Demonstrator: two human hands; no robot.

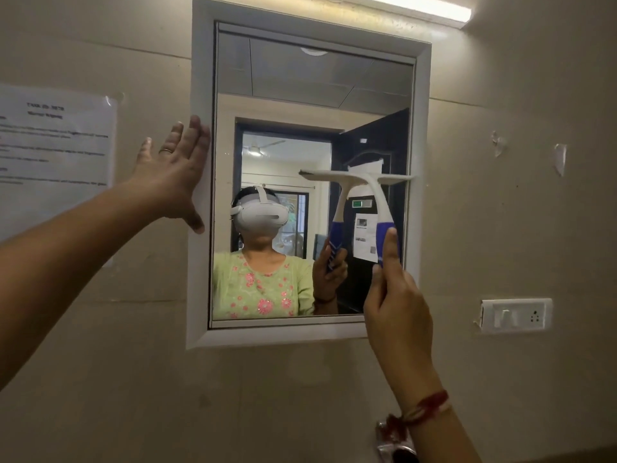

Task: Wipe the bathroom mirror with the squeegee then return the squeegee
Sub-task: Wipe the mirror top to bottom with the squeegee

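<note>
A white-framed mirror hangs on the beige wall. My right hand grips the blue handle of a white squeegee. Its blade lies level against the glass at mid height, on the mirror's right half, reaching the right frame. My left hand rests flat and open on the mirror's left frame edge, fingers spread upward. The glass reflects a person in a white headset and green top, plus the squeegee and hand.
A printed sheet is taped to the wall left of the mirror. A white switch and socket plate sits at the lower right. A lit tube light runs above. A chrome fitting shows at the bottom edge.
</note>
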